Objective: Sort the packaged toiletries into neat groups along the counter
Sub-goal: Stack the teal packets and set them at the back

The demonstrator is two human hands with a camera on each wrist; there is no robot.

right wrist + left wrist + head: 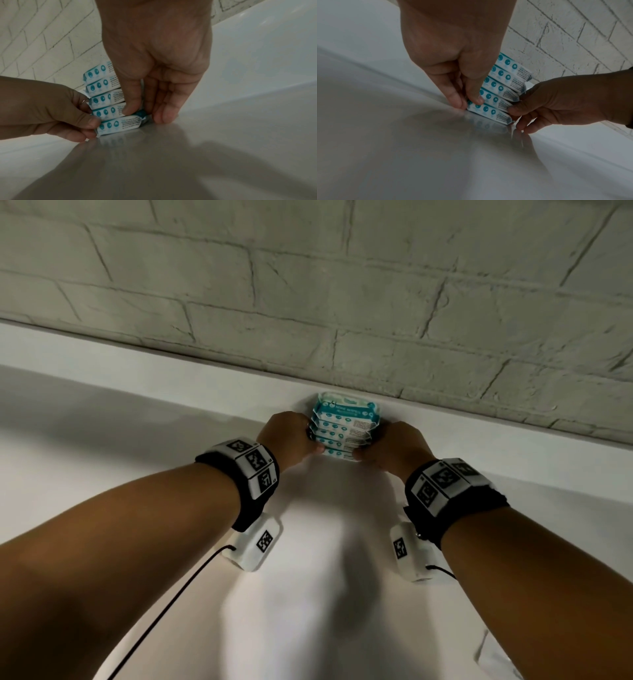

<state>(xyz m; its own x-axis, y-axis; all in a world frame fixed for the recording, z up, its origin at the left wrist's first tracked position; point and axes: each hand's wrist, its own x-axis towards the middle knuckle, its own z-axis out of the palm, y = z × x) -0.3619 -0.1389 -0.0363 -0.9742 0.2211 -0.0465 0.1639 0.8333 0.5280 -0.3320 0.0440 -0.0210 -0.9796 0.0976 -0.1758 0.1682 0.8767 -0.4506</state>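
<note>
A stack of several teal-and-white wipe packs (pixel 342 426) stands on the white counter (pixel 315 542), back against the brick wall. My left hand (pixel 301 440) grips the stack's left end, thumb on the front of the lower packs. My right hand (pixel 380 448) grips the right end. In the left wrist view the left hand (pixel 458 86) pinches the bottom packs of the stack (pixel 501 86), with the right hand (pixel 556 102) opposite. In the right wrist view the right hand (pixel 154 88) has its thumb on the second pack from the bottom of the stack (pixel 104 97), fingers reaching down beside it; the left hand (pixel 60 111) holds the other end.
A painted brick wall (pixel 342 285) rises behind a low white ledge (pixel 137 361) along the counter's back. A pale flat object (pixel 493 655) lies at the counter's near right. A black cable (pixel 171 604) hangs from my left wrist.
</note>
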